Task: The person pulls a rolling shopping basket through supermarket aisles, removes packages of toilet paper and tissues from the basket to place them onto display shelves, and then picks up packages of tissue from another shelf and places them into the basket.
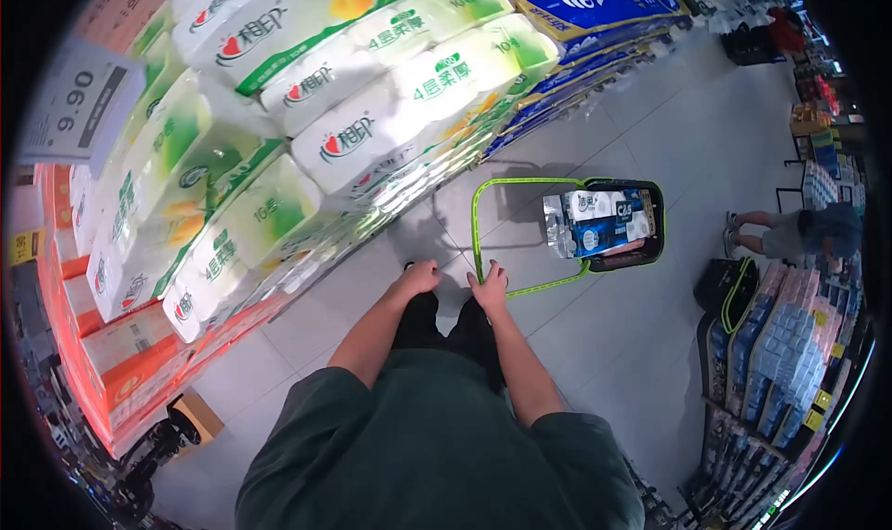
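My right hand is closed around the near side of the long green handle of a black shopping basket. In the basket lies a blue and white plastic-wrapped pack of paper rolls marked C&S; its clear wrapping sticks out at the left end. My left hand hangs in front of my legs, its fingers curled in and nothing showing in them. It is apart from the basket and nearest to the stacked white and green packs of toilet rolls on my left.
Blue packs continue the stack at the front. A price sign reading 9.90 stands at far left, above orange packs. On the right are shelves of packs, a dark basket and another person. Grey floor tiles lie between.
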`<state>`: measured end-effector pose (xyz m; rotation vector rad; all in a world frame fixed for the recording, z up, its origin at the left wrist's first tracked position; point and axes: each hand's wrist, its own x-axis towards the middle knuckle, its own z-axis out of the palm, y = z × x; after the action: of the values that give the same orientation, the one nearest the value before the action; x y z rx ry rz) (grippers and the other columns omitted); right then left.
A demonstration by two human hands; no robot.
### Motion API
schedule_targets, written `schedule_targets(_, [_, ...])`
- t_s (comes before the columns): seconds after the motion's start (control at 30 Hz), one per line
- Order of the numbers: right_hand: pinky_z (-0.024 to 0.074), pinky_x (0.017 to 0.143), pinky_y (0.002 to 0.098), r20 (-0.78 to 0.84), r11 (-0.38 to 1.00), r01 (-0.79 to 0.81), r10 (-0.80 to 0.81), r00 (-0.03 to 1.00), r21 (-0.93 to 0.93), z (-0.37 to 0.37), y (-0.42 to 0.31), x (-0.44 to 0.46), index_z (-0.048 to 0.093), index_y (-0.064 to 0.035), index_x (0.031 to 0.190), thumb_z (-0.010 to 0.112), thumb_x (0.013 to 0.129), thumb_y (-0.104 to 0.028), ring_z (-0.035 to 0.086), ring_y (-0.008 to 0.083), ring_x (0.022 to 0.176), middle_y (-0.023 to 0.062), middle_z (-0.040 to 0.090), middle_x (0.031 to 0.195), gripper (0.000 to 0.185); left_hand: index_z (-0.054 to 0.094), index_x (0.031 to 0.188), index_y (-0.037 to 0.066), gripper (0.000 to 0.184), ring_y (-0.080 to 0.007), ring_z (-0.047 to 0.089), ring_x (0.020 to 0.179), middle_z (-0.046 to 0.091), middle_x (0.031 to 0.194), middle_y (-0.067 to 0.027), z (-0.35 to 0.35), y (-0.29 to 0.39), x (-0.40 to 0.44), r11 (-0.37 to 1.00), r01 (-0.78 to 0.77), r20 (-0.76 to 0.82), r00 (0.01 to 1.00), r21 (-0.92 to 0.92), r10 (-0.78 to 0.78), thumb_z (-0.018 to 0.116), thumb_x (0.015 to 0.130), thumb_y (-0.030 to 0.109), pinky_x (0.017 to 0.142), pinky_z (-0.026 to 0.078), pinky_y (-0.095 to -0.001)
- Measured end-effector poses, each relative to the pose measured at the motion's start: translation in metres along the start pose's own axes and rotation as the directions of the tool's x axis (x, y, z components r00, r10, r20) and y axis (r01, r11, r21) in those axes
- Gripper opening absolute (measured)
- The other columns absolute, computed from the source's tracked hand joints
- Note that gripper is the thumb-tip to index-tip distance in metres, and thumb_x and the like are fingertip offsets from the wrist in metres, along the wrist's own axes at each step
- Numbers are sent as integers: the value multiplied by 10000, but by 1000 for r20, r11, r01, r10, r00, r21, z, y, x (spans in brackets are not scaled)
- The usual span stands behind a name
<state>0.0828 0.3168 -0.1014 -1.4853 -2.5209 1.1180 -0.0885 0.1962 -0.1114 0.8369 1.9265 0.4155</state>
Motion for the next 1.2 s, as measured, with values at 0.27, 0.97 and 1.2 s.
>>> schedule_targets(0.27, [400,980,493,135,954,-263,244,960,144,60,25,39,207,-78,1429,736,693,-457,434,406,1227,285,406,1332,982,575,855,16,156,-339,617,791,632,821,-176,-20,94,-28,968,-229,4,973,-101,231,597,814,165,699,479,-396])
schedule_targets(0.97, [505,748,503,371,975,-199,151,916,95,-69,128,-69,620,18,915,550,852,-286,629,413,865,258,642,899,318,561,1156,117,468,-276,478,1189,541,1240,-114,35,229,-28,557,-520,129,796,648,592,693,728,252,976,394,-471])
schedule_targets(1.2, [519,763,486,372,985,-173,149,916,30,-129,187,-93,604,-26,982,553,844,-267,642,383,859,218,654,905,282,565,1182,147,499,-273,412,1262,526,1255,-93,85,226,36,-31,-642,581,671,766,460,677,734,334,1060,282,-535])
